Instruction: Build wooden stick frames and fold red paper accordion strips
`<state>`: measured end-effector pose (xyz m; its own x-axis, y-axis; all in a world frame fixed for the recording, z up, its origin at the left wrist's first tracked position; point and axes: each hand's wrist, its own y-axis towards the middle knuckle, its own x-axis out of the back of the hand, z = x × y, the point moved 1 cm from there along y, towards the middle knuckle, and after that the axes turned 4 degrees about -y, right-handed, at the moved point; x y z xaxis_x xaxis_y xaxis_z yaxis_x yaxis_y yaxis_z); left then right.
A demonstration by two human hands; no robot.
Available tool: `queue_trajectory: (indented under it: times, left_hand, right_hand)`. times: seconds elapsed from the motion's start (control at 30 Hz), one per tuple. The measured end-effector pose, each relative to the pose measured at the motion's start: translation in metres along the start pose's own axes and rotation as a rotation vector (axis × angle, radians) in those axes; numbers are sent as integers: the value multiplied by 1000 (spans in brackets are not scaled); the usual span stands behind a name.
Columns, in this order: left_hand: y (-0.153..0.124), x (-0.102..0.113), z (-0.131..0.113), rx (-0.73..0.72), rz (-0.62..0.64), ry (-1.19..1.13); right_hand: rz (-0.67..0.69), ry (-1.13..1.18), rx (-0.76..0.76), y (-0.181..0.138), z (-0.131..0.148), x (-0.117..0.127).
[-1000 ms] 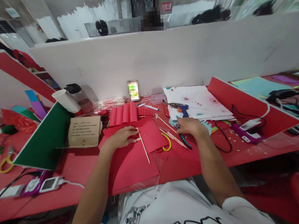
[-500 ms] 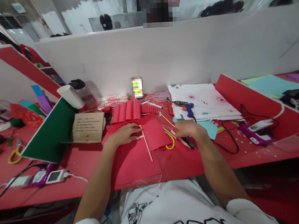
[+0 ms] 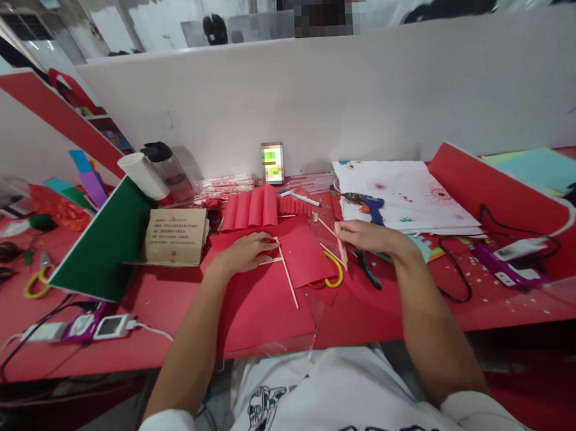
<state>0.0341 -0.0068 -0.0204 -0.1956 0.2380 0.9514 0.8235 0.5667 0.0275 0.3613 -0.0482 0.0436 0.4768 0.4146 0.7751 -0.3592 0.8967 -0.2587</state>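
Note:
My left hand (image 3: 246,251) lies palm down on red paper (image 3: 267,313), its fingers stretched and apart. Its fingertips touch the upper end of a thin wooden stick (image 3: 290,281), which a shorter stick meets from the left. My right hand (image 3: 369,235) pinches a pale pink, pencil-like stick (image 3: 342,251), held upright above the table. Close below the right hand are dark green-handled pliers (image 3: 368,272). Yellow-handled scissors (image 3: 338,274) lie partly under a smaller red sheet (image 3: 305,253). More thin sticks rest near the scissors.
Behind the hands are rolled red paper (image 3: 249,208), a phone (image 3: 272,163) and a blue glue gun (image 3: 372,204) on white printed sheets (image 3: 407,196). A green board (image 3: 97,251) and cardboard box (image 3: 174,237) stand left. Power strips (image 3: 506,268) with cables lie on both sides.
My right hand has lifted the pink stick from beside the pliers and turned it upright. My left hand stays on the paper by the joined sticks. The camera view has shifted slightly.

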Motion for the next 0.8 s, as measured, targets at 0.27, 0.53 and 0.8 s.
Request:
queue_trajectory:
  times: [0.27, 0.53, 0.8]
  left_hand:
    - [-1, 0, -1, -13, -15, 4]
    - [0, -1, -1, -7, -26, 31]
    - [-1, -2, -2, 13, -26, 4]
  right_hand:
    - [-328, 549, 185, 28, 24, -33]
    - [-84, 638, 288, 45, 33, -76]
    - [-279, 420, 299, 50, 42, -88]
